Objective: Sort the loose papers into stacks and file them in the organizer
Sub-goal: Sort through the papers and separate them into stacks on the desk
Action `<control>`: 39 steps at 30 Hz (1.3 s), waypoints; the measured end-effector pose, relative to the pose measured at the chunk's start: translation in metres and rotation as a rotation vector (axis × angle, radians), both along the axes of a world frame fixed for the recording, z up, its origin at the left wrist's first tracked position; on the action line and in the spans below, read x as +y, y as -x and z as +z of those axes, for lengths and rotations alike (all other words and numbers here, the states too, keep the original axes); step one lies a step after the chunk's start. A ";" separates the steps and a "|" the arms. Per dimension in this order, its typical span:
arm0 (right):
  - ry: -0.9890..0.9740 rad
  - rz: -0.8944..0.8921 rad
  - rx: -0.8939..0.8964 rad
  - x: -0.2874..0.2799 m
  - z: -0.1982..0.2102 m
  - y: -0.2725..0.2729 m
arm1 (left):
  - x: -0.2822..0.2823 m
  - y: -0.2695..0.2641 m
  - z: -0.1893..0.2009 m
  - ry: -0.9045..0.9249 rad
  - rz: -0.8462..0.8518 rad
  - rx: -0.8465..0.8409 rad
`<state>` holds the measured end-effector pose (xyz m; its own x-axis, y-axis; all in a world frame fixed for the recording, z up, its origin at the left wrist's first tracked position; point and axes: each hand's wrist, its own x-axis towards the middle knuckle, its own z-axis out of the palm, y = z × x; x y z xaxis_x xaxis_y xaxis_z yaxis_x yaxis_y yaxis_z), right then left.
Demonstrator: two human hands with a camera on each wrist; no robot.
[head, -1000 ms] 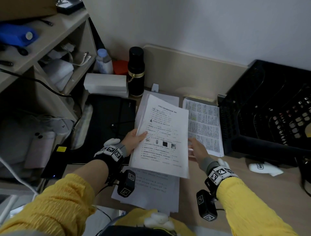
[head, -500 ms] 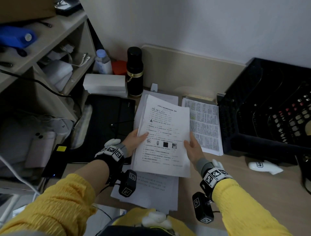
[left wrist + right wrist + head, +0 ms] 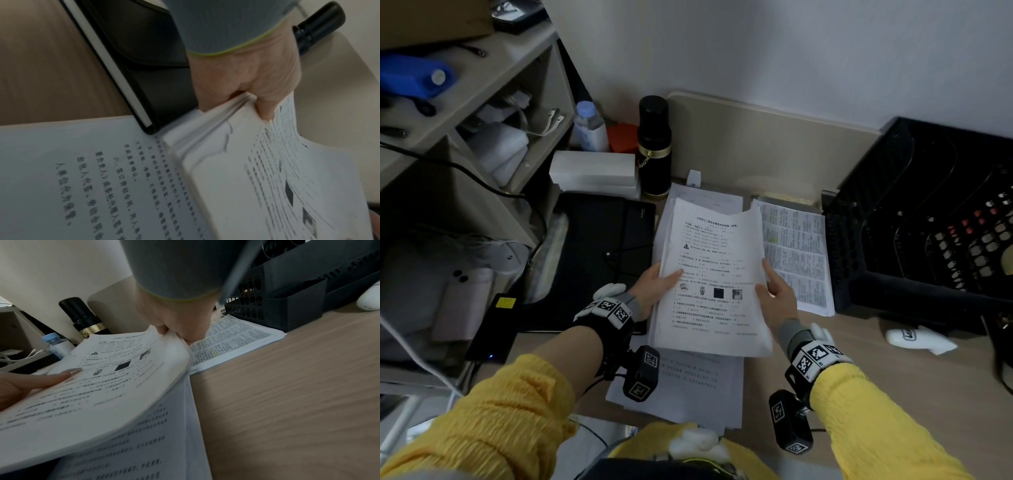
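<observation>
I hold a sheaf of printed white papers (image 3: 714, 277) above the desk with both hands. My left hand (image 3: 654, 286) grips its left edge, thumb on top, the edge of the sheaf (image 3: 216, 123) showing under the thumb. My right hand (image 3: 774, 291) pinches the right edge (image 3: 174, 340), and the sheets bow upward. Beneath lies another stack of text pages (image 3: 688, 387). A stack of densely printed sheets (image 3: 796, 260) lies to the right. The black mesh organizer (image 3: 914, 222) stands at the far right.
A black folder (image 3: 602, 253) lies left of the papers, with white boxes (image 3: 594, 174), a black flask (image 3: 654, 147) and a bottle (image 3: 589, 126) behind. Shelves (image 3: 465, 113) fill the left. A small white object (image 3: 917, 337) lies on the wooden desk (image 3: 893, 383) at right.
My right hand came in from beside the right stack and took hold of the sheaf's right edge. The sheaf now bows between both hands. My left hand kept its grip.
</observation>
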<state>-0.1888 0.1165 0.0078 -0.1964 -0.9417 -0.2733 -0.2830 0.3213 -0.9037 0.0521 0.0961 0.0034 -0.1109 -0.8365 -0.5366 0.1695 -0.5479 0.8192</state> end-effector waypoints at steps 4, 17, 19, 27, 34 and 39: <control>0.007 -0.086 -0.009 -0.003 0.003 -0.002 | -0.001 -0.002 0.001 -0.007 -0.008 -0.011; -0.089 -0.113 0.039 -0.013 -0.015 0.012 | -0.003 -0.003 0.007 0.024 -0.022 -0.046; -0.095 -0.127 0.066 -0.012 -0.015 0.013 | -0.004 0.000 0.006 0.033 0.001 -0.075; -0.153 -0.209 0.131 -0.006 -0.016 0.031 | -0.008 -0.005 0.000 0.026 0.125 -0.064; -0.194 -0.228 0.089 -0.004 -0.013 0.033 | -0.008 -0.006 -0.004 0.041 0.112 -0.103; -0.259 -0.210 0.140 -0.001 -0.011 0.033 | -0.003 -0.009 -0.009 0.023 0.054 -0.132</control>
